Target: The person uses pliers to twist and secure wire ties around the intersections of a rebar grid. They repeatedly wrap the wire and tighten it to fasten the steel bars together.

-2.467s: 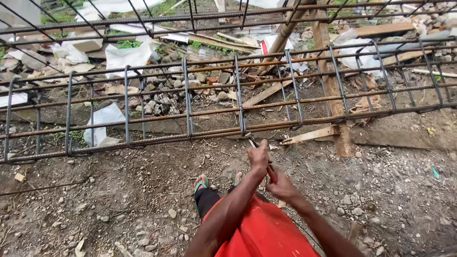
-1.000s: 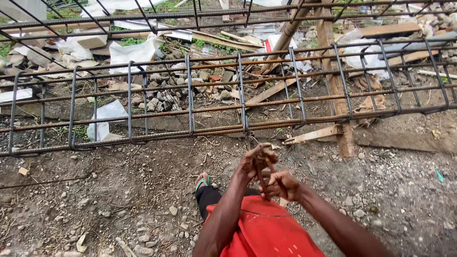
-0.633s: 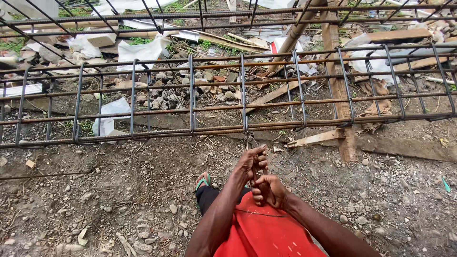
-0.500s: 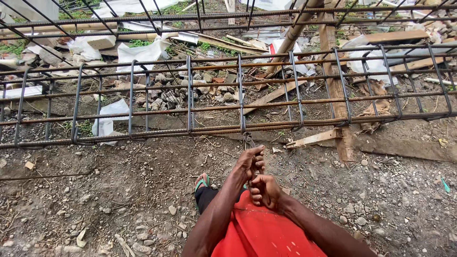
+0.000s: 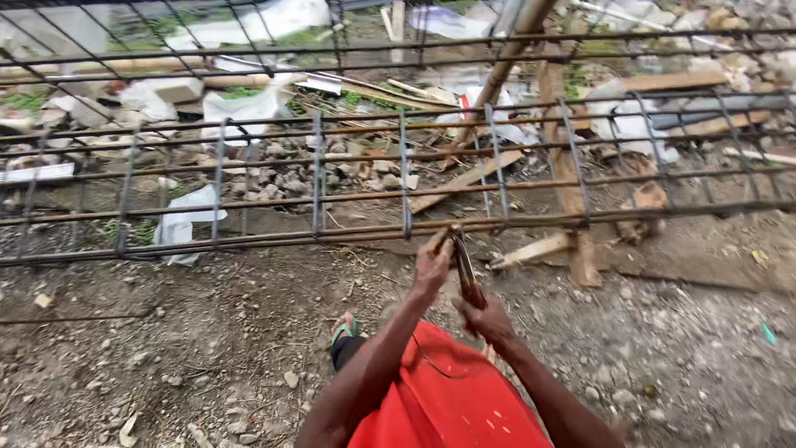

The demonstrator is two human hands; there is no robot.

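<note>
Right now you are gripping the pincers point(image 5: 464, 270) with both hands, just below the bottom bar of the rebar cage point(image 5: 249, 236). Your left hand point(image 5: 433, 267) is closing around the upper part of the tool, close under that bar, and your right hand point(image 5: 487, 319) is clamping the lower end of the handles, nearer your red shorts point(image 5: 448, 398). The tool's head is sitting right beside the crossing where an upright stirrup point(image 5: 405, 178) is meeting the bottom bar; the picture is blurred there, so I cannot tell whether the jaws are biting any tie wire.

To do this well, I judge you are best off keeping the tool's head snug against that crossing and pulling lightly away from the bar while you are turning, so the twist is tightening evenly. Keep your right hand doing the rotating and your left steadying. Mind your sandalled foot point(image 5: 342, 330), which is resting on the gravel directly beneath the cage.
</note>
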